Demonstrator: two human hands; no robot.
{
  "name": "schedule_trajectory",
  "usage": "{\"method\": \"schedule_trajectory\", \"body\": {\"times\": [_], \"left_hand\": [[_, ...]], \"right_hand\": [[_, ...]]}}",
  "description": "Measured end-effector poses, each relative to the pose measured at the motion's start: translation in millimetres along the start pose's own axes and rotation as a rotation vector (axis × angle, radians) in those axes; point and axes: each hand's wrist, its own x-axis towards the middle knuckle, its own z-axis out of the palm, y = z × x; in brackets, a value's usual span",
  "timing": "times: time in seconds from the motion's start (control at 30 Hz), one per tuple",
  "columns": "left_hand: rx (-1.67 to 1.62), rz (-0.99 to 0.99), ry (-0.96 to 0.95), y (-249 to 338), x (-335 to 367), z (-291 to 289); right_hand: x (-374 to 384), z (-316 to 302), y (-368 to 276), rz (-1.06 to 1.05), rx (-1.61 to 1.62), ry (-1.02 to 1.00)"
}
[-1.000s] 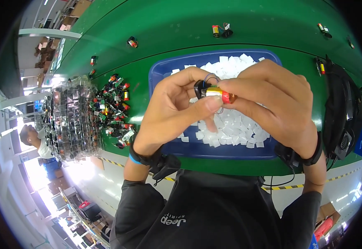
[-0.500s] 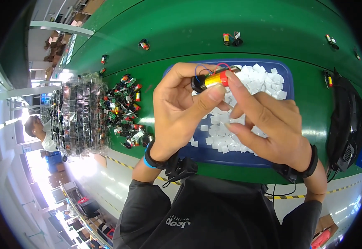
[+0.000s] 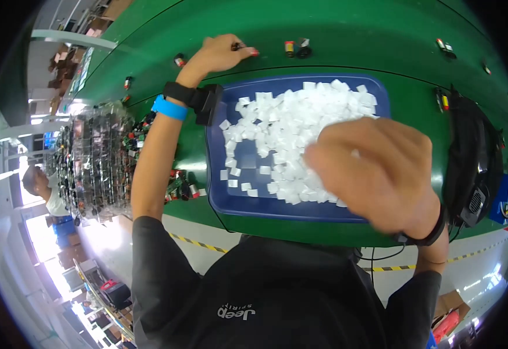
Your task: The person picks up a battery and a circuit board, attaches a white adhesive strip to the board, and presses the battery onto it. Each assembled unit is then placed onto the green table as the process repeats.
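Left hand [image 3: 222,55] has swung from over the blue tray [image 3: 214,192] to the far-left bench [image 3: 225,17], taking the battery assembly [image 3: 254,52] along; right hand [image 3: 376,171] now sits alone over the tray's right half.

Left: finger and thumb pinched round the assembly, red end poking out past the thumb, rest mostly hidden. Fingertip grip probably because the part is small and wired. It's at bench level, between two other units, a left unit [image 3: 179,60] and a right unit [image 3: 289,49]. Wide gaps likely keep leads from tangling.

Right: fingers curled, motion-blurred; can't tell if it holds anything. White squares [image 3: 291,128] lie loose under and left of it. Tray is front and centre, presumably so both hands reach it. Mixed pile [image 3: 184,186] sits left, off the tray.
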Motion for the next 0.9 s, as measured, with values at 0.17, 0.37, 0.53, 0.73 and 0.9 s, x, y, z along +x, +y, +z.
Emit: {"method": "schedule_trajectory", "body": {"times": [0.17,0.37,0.53,0.73,0.9], "left_hand": [[0.318,0.478,0.757,33.0,12.3,24.7],[0.261,0.178,0.326,92.1,15.2,35.5],[0.078,0.302,0.331,68.6,34.7,46.4],[-0.288,0.398,0.331,86.9,-28.5,11.5],[-0.522,0.367,0.384,108.9,-96.3,5.1]], "right_hand": [[2.1,2.2,-2.1,-0.013,-0.073,-0.002],[-4.7,-1.7,-3.3,0.107,-0.046,-0.104],[-4.3,-3.1,-3.3,0.191,-0.021,-0.154],[-2.5,0.9,-1.1,0.293,0.002,-0.213],[-7.8,2.0,2.9,0.355,0.042,-0.245]]}}
